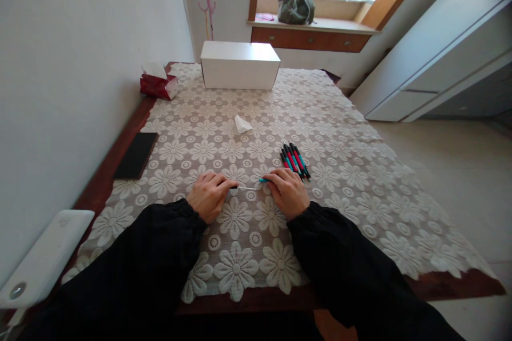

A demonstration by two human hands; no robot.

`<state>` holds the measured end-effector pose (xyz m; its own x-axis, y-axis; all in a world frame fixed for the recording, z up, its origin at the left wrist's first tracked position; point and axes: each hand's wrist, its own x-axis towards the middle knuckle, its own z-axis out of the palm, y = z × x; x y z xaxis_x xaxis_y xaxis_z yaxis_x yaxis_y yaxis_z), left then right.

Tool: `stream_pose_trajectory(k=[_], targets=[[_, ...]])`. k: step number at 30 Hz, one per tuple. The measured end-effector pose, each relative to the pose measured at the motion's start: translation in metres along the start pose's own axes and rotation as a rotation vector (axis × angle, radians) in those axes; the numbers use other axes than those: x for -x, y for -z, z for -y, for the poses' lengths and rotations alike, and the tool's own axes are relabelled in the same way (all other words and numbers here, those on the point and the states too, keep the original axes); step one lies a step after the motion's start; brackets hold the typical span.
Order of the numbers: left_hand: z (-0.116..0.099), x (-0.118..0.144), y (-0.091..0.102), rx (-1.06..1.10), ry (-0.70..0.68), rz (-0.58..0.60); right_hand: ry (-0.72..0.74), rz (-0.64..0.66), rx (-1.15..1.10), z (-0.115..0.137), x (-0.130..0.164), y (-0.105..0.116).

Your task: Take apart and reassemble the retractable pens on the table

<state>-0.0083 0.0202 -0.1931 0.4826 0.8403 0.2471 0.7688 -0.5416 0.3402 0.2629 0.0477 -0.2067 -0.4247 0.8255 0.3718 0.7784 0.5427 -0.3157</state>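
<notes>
My left hand [210, 193] is closed, pinching a small black pen part [234, 187] from which a thin whitish refill [247, 188] sticks out to the right. Facing it, my right hand [288, 191] is closed around a teal pen barrel [263, 180], most of it hidden by the fingers. A narrow gap separates the refill's tip from my right fingers. Just beyond my right hand lies a bunch of several pens [295, 159], black with red or teal sections, side by side on the lace tablecloth [236, 266].
A crumpled white tissue [242, 124] lies mid-table, with a long white box [240, 66] at the far end. Along the left are a red tissue pack [158, 85], a dark phone-like slab [136, 155] and a white device with a cable [44, 258].
</notes>
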Motion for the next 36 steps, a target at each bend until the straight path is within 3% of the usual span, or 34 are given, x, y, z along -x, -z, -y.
stream_pose_trajectory(k=[5, 10, 19, 36], targets=[[0.002, 0.001, -0.003, 0.036, -0.047, -0.009, 0.134, -0.064, -0.121, 0.010, -0.002, 0.007], [-0.001, 0.001, -0.005, 0.092, -0.067, -0.026, 0.266, -0.011, -0.142, 0.021, -0.001, 0.010], [-0.002, 0.001, -0.005, 0.131, -0.011, -0.056, 0.181, 0.055, -0.144, 0.013, 0.000, 0.004], [-0.002, 0.002, -0.003, 0.190, 0.085, -0.192, 0.088, 0.019, -0.261, 0.008, 0.000, 0.000]])
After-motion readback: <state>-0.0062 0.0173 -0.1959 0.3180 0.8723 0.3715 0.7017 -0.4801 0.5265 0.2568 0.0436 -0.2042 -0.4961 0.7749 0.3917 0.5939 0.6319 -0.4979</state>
